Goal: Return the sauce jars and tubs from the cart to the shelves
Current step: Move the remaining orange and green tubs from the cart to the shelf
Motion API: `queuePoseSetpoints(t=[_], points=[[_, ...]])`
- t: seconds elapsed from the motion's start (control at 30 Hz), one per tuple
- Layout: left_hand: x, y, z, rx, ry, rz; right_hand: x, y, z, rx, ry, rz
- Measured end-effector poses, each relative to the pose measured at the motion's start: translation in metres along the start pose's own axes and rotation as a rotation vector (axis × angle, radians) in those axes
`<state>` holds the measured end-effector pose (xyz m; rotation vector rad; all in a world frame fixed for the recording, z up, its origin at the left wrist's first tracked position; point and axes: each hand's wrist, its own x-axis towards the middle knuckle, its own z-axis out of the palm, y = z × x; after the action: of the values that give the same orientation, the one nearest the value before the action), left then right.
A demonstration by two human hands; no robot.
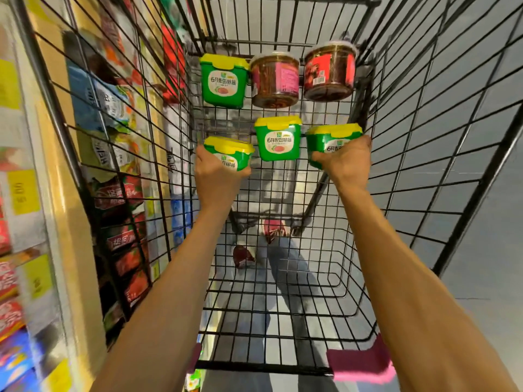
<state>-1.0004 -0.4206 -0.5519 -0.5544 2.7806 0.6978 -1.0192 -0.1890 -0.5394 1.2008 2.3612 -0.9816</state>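
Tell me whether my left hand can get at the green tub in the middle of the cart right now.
Probably not yet. The left hand grips the left green tub, so it is full. The middle green tub stands just beside it with nothing in between.

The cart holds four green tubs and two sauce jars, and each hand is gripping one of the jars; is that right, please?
Not quite: each hand grips a green tub, not a jar. The head view shows the left hand on the near-left tub and the right hand on the near-right tub; the two jars sit untouched. The counts stand.
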Motion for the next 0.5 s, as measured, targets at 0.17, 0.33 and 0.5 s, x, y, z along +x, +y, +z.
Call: queuePoseSetpoints(t=[0.17,0.33,0.5], points=[[-0.028,0.002,-0.028,-0.02,-0.015,-0.018,-0.032,0.0,-0.024,-0.152,-0.059,-0.093],[-0.051,0.025,-0.076,-0.046,-0.114,-0.08,-0.073,-0.017,-0.065,-0.208,-0.143,-0.189],[-0.067,0.029,-0.113,-0.161,-0.135,-0.142,-0.12,-0.04,-0.116,-0.204,-0.187,-0.278]])
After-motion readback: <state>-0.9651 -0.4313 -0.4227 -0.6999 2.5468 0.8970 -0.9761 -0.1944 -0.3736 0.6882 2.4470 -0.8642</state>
